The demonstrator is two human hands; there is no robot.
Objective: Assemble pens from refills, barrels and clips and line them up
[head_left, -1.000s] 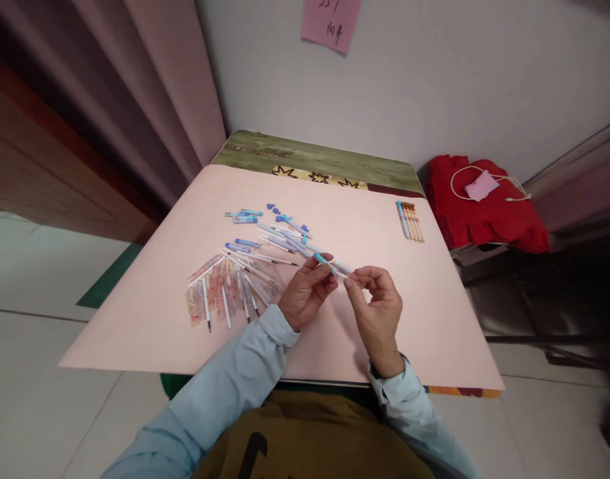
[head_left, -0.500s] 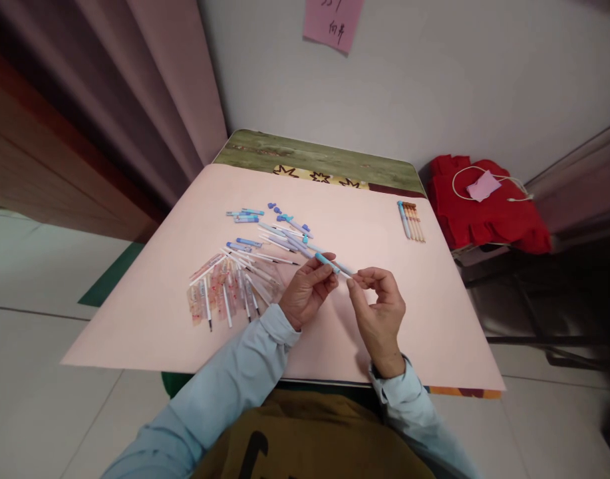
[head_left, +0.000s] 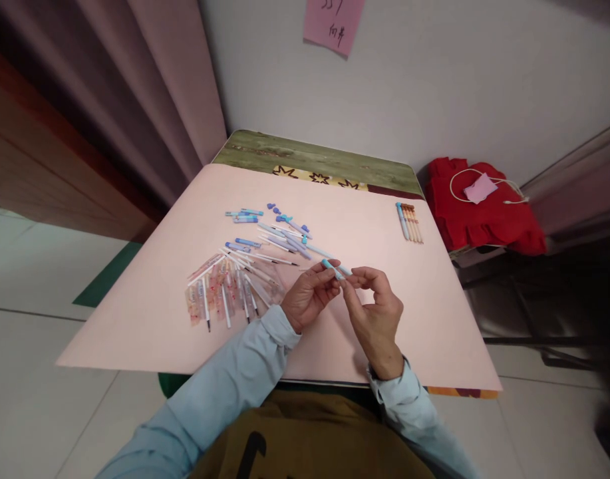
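My left hand [head_left: 312, 296] is closed in a pinch round a light blue pen part [head_left: 328, 265], which is held tilted over the table. My right hand [head_left: 377, 309] pinches the lower end of the same piece, thumb and fingertips almost meeting the left fingers. Its tip is hidden by the fingers. Just beyond both hands, a pale blue pen barrel [head_left: 318, 251] lies on the paper. Left of it are loose pale barrels and white refills [head_left: 277, 259], with blue pen grips [head_left: 247, 243] close by.
Clear wrappers or printed sleeves with refills [head_left: 219, 293] spread at the left. More blue pen pieces [head_left: 247, 218] and small dark blue caps [head_left: 273, 207] lie farther back. Several finished-looking pens [head_left: 411, 223] stand in a row at right. A red cloth [head_left: 484, 219] sits beyond the table.
My right hand has moved closer to my left. The white refill that stuck out between the hands now shows much less, and the blue piece is tilted more steeply.
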